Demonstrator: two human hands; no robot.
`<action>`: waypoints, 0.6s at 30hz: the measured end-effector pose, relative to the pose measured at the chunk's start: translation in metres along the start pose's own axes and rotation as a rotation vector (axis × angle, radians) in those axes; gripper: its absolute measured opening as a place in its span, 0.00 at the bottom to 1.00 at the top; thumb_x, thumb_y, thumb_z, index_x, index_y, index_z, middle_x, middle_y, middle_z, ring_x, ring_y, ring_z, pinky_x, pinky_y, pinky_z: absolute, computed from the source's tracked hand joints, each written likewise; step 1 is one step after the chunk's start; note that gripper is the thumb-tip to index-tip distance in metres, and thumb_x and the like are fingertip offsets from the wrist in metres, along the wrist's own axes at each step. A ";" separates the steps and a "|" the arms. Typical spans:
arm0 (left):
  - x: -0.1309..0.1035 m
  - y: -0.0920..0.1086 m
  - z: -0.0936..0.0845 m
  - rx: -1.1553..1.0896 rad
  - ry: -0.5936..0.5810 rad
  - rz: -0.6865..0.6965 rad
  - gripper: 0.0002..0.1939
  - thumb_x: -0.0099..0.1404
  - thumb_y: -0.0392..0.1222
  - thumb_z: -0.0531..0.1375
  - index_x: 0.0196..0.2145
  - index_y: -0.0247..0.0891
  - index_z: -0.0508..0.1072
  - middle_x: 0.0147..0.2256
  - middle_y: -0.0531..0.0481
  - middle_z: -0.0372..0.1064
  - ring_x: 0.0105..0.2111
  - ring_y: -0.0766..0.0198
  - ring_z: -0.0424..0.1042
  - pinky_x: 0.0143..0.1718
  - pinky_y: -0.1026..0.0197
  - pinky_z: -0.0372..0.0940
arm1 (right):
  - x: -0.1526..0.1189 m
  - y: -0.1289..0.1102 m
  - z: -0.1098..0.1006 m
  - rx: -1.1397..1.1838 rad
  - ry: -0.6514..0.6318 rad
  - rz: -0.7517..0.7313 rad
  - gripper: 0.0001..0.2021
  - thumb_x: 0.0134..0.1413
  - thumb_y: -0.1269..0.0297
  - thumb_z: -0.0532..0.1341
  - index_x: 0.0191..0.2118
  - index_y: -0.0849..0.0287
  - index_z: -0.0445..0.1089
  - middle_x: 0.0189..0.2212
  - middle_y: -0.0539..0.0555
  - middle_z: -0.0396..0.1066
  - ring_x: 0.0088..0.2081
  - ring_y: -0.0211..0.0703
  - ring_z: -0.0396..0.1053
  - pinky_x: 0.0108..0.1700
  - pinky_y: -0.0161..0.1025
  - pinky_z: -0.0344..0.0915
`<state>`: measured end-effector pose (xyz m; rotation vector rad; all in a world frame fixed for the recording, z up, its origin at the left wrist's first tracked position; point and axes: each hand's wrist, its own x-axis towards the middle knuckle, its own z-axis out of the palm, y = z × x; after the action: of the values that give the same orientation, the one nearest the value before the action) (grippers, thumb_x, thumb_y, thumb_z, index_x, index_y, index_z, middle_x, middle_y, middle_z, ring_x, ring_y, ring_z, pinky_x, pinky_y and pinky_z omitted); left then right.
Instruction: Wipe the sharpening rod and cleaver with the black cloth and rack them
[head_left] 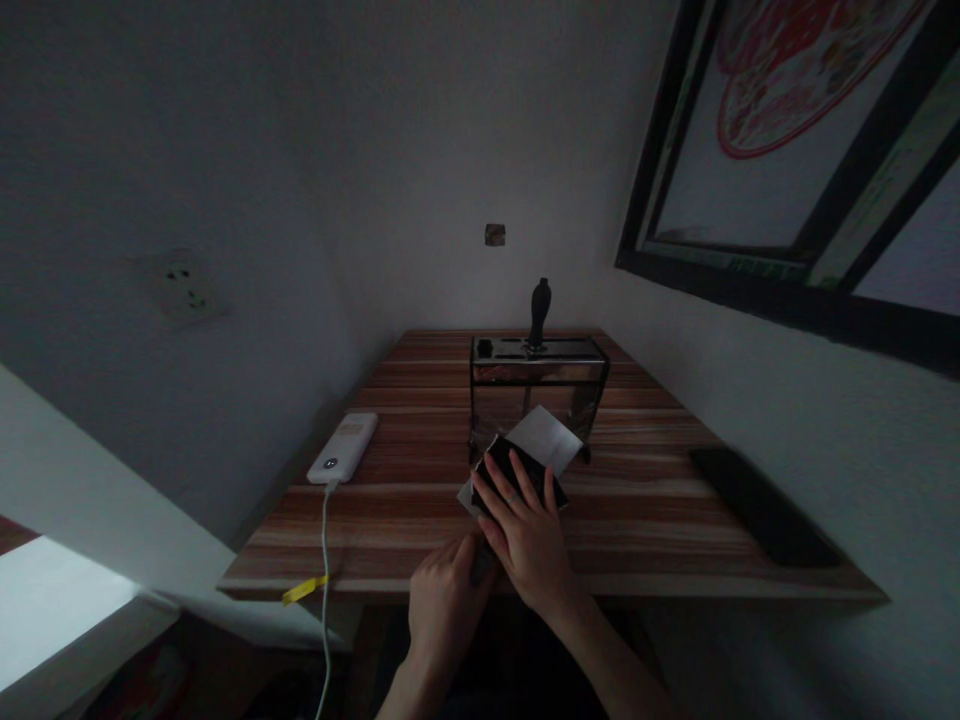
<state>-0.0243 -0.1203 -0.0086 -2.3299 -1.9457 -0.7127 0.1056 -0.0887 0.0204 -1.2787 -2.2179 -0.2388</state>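
My right hand [526, 530] lies with spread fingers on top of a black flat piece [531, 465] near the middle of the table. White paper [546, 438] sticks out from under the black piece at the upper right and at the left. Just left of it, at the table's front edge, my left hand [444, 583] is closed, its fingers curled round something dark that I cannot make out. Behind the paper stands a metal-framed rack [540, 372] with a black handle [540, 310] upright on top.
On the wooden table [420, 385], a white power bank [344, 447] with a white cable [325, 560] and yellow tag [304, 589] lies at the left. A dark flat object [761, 505] lies at the right. Walls border the table; a framed picture hangs at the upper right.
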 end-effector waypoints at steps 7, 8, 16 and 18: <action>0.000 0.000 0.001 0.010 0.072 0.031 0.11 0.58 0.47 0.56 0.36 0.40 0.71 0.28 0.49 0.73 0.28 0.61 0.72 0.29 0.64 0.61 | 0.012 0.026 -0.005 -0.048 0.047 0.016 0.24 0.59 0.60 0.49 0.60 0.48 0.45 0.61 0.49 0.46 0.62 0.50 0.36 0.58 0.63 0.35; 0.000 0.000 0.002 0.010 0.077 0.033 0.11 0.58 0.47 0.56 0.36 0.40 0.71 0.28 0.49 0.73 0.28 0.61 0.72 0.29 0.64 0.61 | 0.014 0.030 -0.005 -0.055 0.058 0.022 0.24 0.59 0.59 0.49 0.60 0.48 0.46 0.61 0.49 0.46 0.62 0.50 0.36 0.58 0.63 0.35; 0.000 0.000 0.001 0.027 0.108 0.038 0.10 0.58 0.47 0.56 0.34 0.40 0.71 0.26 0.51 0.72 0.26 0.62 0.71 0.27 0.64 0.60 | 0.028 0.060 -0.011 -0.122 0.104 0.059 0.23 0.60 0.58 0.48 0.60 0.49 0.47 0.61 0.49 0.45 0.63 0.49 0.35 0.59 0.62 0.31; 0.000 0.001 0.001 0.028 0.113 0.037 0.10 0.58 0.47 0.57 0.34 0.40 0.71 0.25 0.51 0.73 0.26 0.62 0.71 0.27 0.64 0.61 | 0.030 0.065 -0.011 -0.126 0.128 0.071 0.23 0.59 0.57 0.48 0.60 0.49 0.47 0.61 0.49 0.45 0.62 0.48 0.37 0.59 0.61 0.31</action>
<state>-0.0234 -0.1204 -0.0093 -2.2510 -1.8487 -0.7902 0.1529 -0.0368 0.0384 -1.3666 -2.0728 -0.4271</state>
